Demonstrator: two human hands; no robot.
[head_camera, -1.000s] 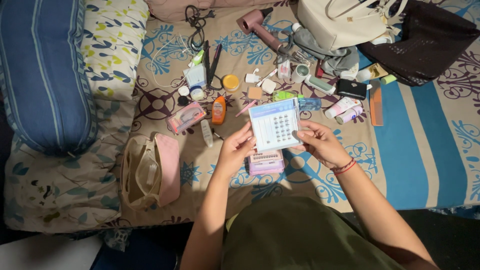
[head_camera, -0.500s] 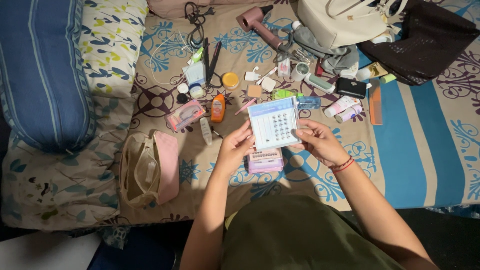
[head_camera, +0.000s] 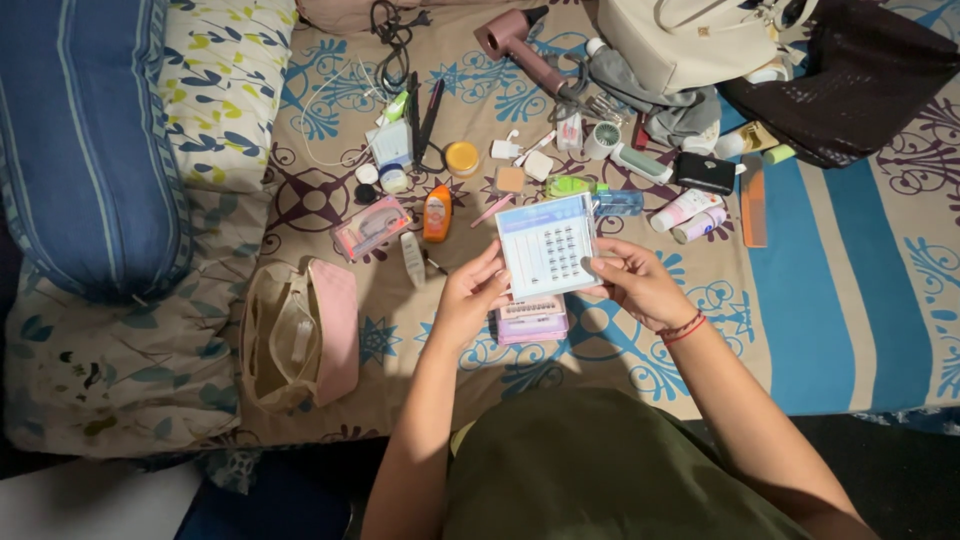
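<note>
Almost nothing has shifted since a second ago: both hands keep the flat lash tray (head_camera: 546, 246) at the same spot in the middle of the frame, only a touch higher, as the view drifts slightly. That pale blue card, with rows of small dark lash clusters on its face, is lifted above the bed and tilted toward the camera. Gripping its left edge is the left hand (head_camera: 468, 298), fingers curled around it with the thumb on top. On its right edge, the right hand (head_camera: 634, 282) pinches with thumb in front and fingers behind; a red cord bracelet (head_camera: 684, 329) circles that wrist.

Just below the tray, on the patterned bedsheet (head_camera: 850, 300), lies a stack of pink lash boxes (head_camera: 532, 321), partly covered by the hands. Left of centre sits an open pink pouch (head_camera: 300, 338). Above the tray lie an orange bottle (head_camera: 437, 215), a clear pink case (head_camera: 371, 228) and a yellow-lidded jar (head_camera: 461, 159). Near the top edge rest a pink hair dryer (head_camera: 520, 48) and a cream handbag (head_camera: 690, 40). A blue striped bolster (head_camera: 85, 140) fills the upper left.
</note>
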